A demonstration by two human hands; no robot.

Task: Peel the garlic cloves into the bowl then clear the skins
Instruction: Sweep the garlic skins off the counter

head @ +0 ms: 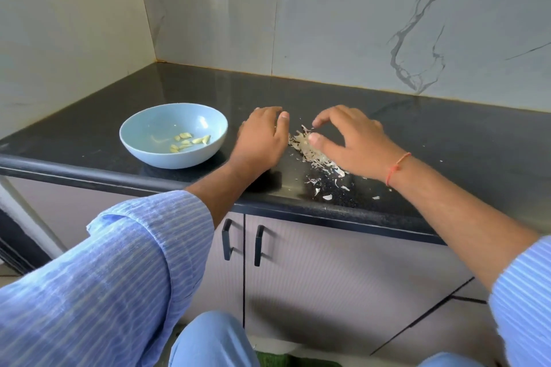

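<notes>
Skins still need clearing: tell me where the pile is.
The garlic skins lie on the black counter between the left hand and right hand, right of the blue bowl.

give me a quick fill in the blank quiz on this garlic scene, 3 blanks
1. The peeled cloves lie in a ____ bowl.
2. The skins lie piled on the counter between the two ____.
3. A red thread circles the ____ wrist.

Missing words: blue; hands; right
</notes>
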